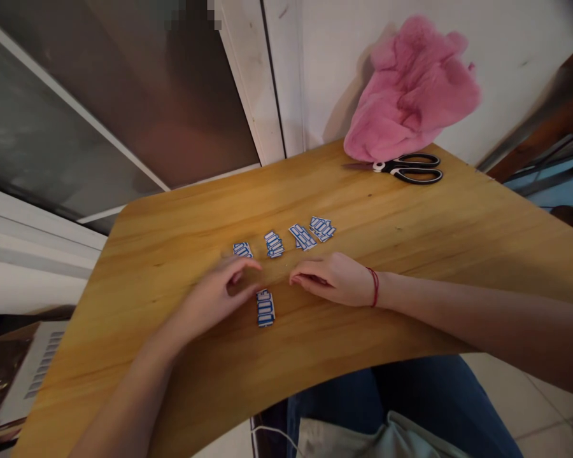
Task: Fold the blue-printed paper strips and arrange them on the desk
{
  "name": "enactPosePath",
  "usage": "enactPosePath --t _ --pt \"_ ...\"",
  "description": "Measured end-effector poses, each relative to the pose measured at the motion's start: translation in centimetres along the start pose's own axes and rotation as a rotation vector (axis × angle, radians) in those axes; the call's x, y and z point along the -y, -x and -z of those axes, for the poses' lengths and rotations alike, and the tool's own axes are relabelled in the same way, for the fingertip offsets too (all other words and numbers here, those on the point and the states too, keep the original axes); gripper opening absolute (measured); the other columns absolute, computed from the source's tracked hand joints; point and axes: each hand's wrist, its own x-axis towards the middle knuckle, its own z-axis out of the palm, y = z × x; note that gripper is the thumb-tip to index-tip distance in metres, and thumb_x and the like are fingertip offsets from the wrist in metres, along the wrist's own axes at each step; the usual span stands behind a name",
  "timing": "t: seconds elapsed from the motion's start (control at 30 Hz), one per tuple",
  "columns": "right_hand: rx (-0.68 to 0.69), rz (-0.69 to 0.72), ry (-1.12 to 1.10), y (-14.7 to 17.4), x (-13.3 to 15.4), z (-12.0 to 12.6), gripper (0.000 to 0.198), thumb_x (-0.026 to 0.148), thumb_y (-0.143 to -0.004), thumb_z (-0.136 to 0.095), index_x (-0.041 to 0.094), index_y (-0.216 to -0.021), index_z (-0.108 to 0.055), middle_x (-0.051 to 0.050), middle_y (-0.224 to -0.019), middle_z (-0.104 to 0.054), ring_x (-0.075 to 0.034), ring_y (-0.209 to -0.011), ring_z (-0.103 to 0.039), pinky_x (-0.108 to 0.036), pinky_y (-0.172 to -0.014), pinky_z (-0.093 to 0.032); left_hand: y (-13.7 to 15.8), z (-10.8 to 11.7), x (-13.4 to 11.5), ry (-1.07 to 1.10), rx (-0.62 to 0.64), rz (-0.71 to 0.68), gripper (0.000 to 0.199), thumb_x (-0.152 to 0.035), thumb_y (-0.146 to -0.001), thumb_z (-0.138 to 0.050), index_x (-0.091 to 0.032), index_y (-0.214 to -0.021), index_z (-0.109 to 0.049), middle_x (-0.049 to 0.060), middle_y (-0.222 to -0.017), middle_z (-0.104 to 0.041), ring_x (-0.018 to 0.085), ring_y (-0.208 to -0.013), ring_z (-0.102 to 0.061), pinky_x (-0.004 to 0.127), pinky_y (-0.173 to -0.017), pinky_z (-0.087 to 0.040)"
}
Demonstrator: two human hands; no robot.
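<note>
My left hand (226,283) is over the table with thumb and index finger apart and nothing visible between them. It partly covers a small pile of white cutouts with blue outlines (242,249). Just below its thumb lies another such pile (266,308), nearest to me. My right hand (334,278), with a red string at the wrist, rests on the wood with its fingers curled together; anything inside them is hidden. Beyond the hands, more blue-and-white cutouts form a fanned pile (274,244), a slanted pile (302,236) and a loose pile (323,228).
The wooden table (195,381) meets a wall and a framed glass panel at the back. Black-handled scissors (410,168) lie at the back right, beside a pink plush cloth (410,95) against the wall. A box with a white slotted side (33,369) stands off the left edge.
</note>
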Motion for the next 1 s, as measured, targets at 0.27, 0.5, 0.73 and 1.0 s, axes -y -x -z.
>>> enactPosePath --t 0.27,0.5,0.73,1.0 --pt "-0.054 -0.001 -0.003 -0.2 0.1 -0.1 0.023 0.024 -0.093 -0.041 0.015 -0.096 -0.063 -0.005 -0.093 -0.068 -0.009 -0.06 -0.051 -0.022 -0.062 -0.036 -2.3 -0.6 2.8 -0.173 -0.413 0.087 0.032 -0.038 -0.085 -0.056 -0.023 -0.113 -0.058 0.007 -0.105 -0.055 0.024 -0.103 -0.047 0.041 -0.095 -0.033" --pt "-0.039 -0.015 0.03 -0.4 0.1 -0.4 0.024 0.027 -0.093 -0.042 0.016 -0.096 -0.063 -0.004 -0.09 -0.068 -0.009 -0.061 -0.052 -0.022 -0.061 -0.036 -2.9 -0.8 3.1 0.097 -0.287 0.177 0.022 -0.028 -0.074 -0.065 -0.02 -0.089 -0.051 0.002 -0.086 -0.054 0.02 -0.087 -0.051 0.035 -0.083 -0.04" --pt "-0.046 -0.008 0.025 -0.4 0.0 -0.4 0.023 0.024 -0.092 -0.041 0.016 -0.096 -0.062 -0.004 -0.09 -0.068 -0.01 -0.064 -0.054 -0.023 -0.063 -0.037 -2.2 0.3 2.5 0.254 -0.1 0.17 0.027 -0.037 -0.074 -0.062 -0.018 -0.092 -0.056 0.001 -0.08 -0.054 0.015 -0.071 -0.049 0.028 -0.068 -0.04" --pt "-0.112 -0.104 -0.039 -1.5 0.5 -1.1 0.024 0.028 -0.091 -0.044 0.015 -0.101 -0.062 0.0 -0.069 -0.06 -0.008 -0.057 -0.047 -0.021 -0.057 -0.031 -1.8 0.5 1.7 0.457 -0.168 0.163 0.022 -0.036 -0.073 -0.066 -0.018 -0.082 -0.058 0.0 -0.078 -0.057 0.012 -0.067 -0.051 0.024 -0.06 -0.039"
